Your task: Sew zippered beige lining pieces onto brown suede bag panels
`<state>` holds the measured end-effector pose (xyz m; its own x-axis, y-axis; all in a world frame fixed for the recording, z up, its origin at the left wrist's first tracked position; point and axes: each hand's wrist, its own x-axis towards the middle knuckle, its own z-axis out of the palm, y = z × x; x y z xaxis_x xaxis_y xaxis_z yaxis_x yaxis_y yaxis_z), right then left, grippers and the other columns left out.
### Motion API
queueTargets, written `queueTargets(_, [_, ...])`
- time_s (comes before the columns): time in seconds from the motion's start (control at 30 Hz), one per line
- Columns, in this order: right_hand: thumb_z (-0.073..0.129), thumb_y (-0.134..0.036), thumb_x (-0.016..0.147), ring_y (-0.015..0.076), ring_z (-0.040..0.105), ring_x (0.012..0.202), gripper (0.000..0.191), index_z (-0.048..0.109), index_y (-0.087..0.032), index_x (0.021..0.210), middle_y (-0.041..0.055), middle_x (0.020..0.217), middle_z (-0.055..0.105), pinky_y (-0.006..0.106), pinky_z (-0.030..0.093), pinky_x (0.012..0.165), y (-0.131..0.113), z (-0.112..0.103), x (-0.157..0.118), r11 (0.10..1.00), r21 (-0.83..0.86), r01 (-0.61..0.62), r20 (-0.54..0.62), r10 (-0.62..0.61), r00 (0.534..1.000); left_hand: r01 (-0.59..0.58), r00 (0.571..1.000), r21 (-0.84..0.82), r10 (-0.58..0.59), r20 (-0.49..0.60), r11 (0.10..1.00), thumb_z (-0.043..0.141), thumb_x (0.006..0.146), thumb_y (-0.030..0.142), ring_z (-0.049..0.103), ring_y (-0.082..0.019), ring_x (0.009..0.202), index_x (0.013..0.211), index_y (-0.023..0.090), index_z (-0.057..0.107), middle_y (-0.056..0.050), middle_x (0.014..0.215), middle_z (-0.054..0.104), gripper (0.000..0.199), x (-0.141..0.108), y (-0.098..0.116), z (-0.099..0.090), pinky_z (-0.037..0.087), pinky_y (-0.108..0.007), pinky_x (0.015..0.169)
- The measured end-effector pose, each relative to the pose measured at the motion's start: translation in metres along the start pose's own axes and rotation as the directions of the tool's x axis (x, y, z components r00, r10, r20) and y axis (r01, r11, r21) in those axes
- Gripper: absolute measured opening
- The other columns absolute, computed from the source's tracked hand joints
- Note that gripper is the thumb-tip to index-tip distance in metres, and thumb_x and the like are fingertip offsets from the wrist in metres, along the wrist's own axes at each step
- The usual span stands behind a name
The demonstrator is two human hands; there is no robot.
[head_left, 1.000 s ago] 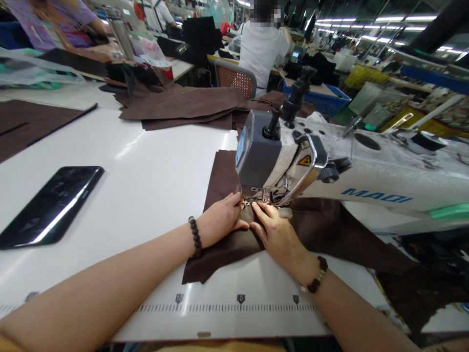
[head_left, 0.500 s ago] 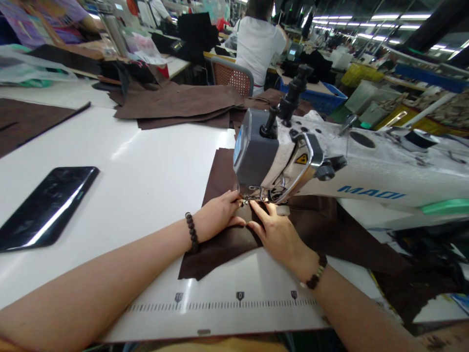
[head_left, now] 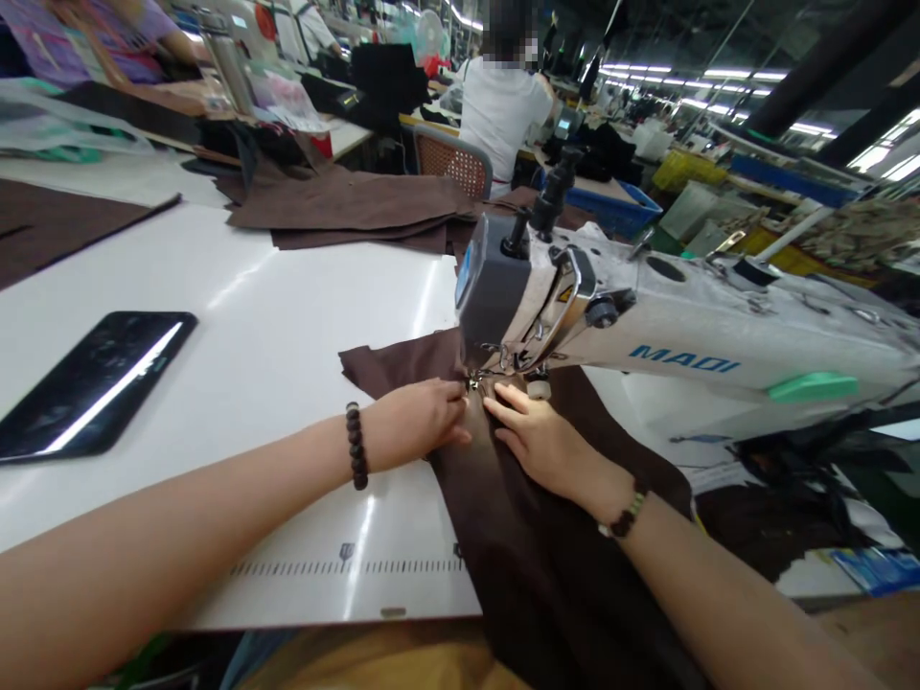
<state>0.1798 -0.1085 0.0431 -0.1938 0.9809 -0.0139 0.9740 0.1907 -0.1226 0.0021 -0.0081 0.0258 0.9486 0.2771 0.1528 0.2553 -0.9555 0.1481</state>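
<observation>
A dark brown fabric piece (head_left: pixel 495 537) lies under the sewing machine's needle area and hangs over the table's front edge. My left hand (head_left: pixel 421 417) is on its left side, close to the presser foot (head_left: pixel 472 381), with bent fingers held together on the fabric; their tips are partly hidden. To the right of the foot, my right hand (head_left: pixel 550 446) lies flat on the fabric, fingers stretched and thumb apart. The white and grey sewing machine (head_left: pixel 610 335) reaches in from the right above both hands.
A black phone (head_left: pixel 93 383) lies on the white table (head_left: pixel 287 326) at the left. Stacked brown pieces (head_left: pixel 345 201) lie along the back. A person in white (head_left: pixel 503 115) sits beyond, near a blue crate (head_left: pixel 618 206). A printed ruler (head_left: pixel 302 567) runs along the front edge.
The brown fabric has turned under the machine: its near part now hangs over the front edge, and a corner points left behind my left hand. My left fingers have curled more.
</observation>
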Motion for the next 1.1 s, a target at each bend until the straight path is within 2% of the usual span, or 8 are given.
queueTargets(0.07, [0.044, -0.023, 0.087, 0.0225, 0.041, 0.117, 0.040, 0.045, -0.019, 0.126, 0.0096, 0.132, 0.042, 0.039, 0.035, 0.096, -0.005, 0.018, -0.002, 0.999, -0.017, -0.050, -0.042, 0.049, 0.998, 0.016, 0.999, 0.030, -0.017, 0.030, 0.999, 0.052, 0.083, 0.042, 0.055, -0.024, 0.096, 0.107, 0.005, 0.057, -0.015, 0.104, 0.057, 0.044, -0.002, 0.009, 0.007, 0.043, -0.036, 0.087])
queueTargets(0.13, [0.043, -0.028, 0.087, 0.0239, 0.041, 0.114, 0.041, 0.045, -0.019, 0.127, 0.0098, 0.131, 0.043, 0.040, 0.037, 0.092, -0.012, 0.028, -0.005, 0.993, -0.051, -0.106, -0.069, 0.103, 0.992, 0.027, 0.999, 0.056, -0.029, 0.030, 0.998, 0.051, 0.081, 0.050, 0.053, -0.027, 0.100, 0.115, 0.006, 0.051, -0.016, 0.108, 0.055, 0.056, -0.004, 0.012, 0.013, 0.041, -0.042, 0.090])
queueTargets(0.27, [0.043, -0.035, 0.087, 0.0263, 0.044, 0.103, 0.044, 0.041, -0.022, 0.129, 0.0081, 0.127, 0.047, 0.042, 0.043, 0.079, -0.025, 0.027, -0.006, 0.977, -0.132, -0.169, -0.087, 0.159, 0.984, -0.024, 1.000, 0.070, 0.026, -0.016, 0.997, 0.053, 0.074, 0.058, 0.048, -0.030, 0.108, 0.121, 0.009, 0.047, -0.018, 0.114, 0.051, 0.068, -0.009, 0.002, 0.021, 0.037, -0.047, 0.093])
queueTargets(0.4, [0.044, -0.036, 0.086, 0.0259, 0.044, 0.099, 0.044, 0.042, -0.024, 0.128, 0.0072, 0.122, 0.049, 0.040, 0.043, 0.075, -0.030, 0.025, -0.003, 0.964, -0.173, -0.201, -0.094, 0.187, 0.978, -0.077, 0.996, 0.037, 0.078, -0.030, 0.996, 0.051, 0.075, 0.057, 0.047, -0.030, 0.112, 0.119, 0.009, 0.049, -0.019, 0.119, 0.048, 0.065, -0.011, -0.009, 0.025, 0.035, -0.047, 0.096])
queueTargets(0.57, [0.045, -0.038, 0.086, 0.0253, 0.044, 0.096, 0.045, 0.042, -0.022, 0.128, 0.0081, 0.119, 0.050, 0.039, 0.043, 0.073, -0.035, 0.026, -0.002, 0.953, -0.198, -0.231, -0.086, 0.218, 0.972, -0.095, 0.995, -0.009, 0.095, 0.006, 0.995, 0.055, 0.073, 0.056, 0.047, -0.031, 0.114, 0.119, 0.010, 0.049, -0.019, 0.122, 0.048, 0.065, -0.011, -0.015, 0.026, 0.034, -0.051, 0.097])
queueTargets(0.9, [0.045, -0.038, 0.086, 0.0254, 0.043, 0.095, 0.047, 0.040, -0.021, 0.130, 0.0094, 0.114, 0.051, 0.040, 0.042, 0.071, -0.047, 0.028, 0.002, 0.928, -0.195, -0.319, -0.068, 0.311, 0.948, -0.115, 0.990, -0.059, 0.120, 0.076, 0.992, 0.058, 0.073, 0.053, 0.048, -0.030, 0.112, 0.120, 0.010, 0.050, -0.019, 0.122, 0.047, 0.065, -0.008, -0.022, 0.018, 0.032, -0.050, 0.099])
queueTargets(1.1, [0.045, -0.038, 0.086, 0.0268, 0.043, 0.096, 0.047, 0.040, -0.020, 0.129, 0.0116, 0.111, 0.051, 0.043, 0.042, 0.072, -0.047, 0.028, 0.003, 0.934, -0.164, -0.318, -0.067, 0.311, 0.948, -0.120, 0.989, -0.067, 0.125, 0.080, 0.990, 0.061, 0.072, 0.050, 0.050, -0.030, 0.110, 0.119, 0.010, 0.051, -0.019, 0.121, 0.048, 0.063, -0.007, -0.023, 0.013, 0.035, -0.048, 0.097])
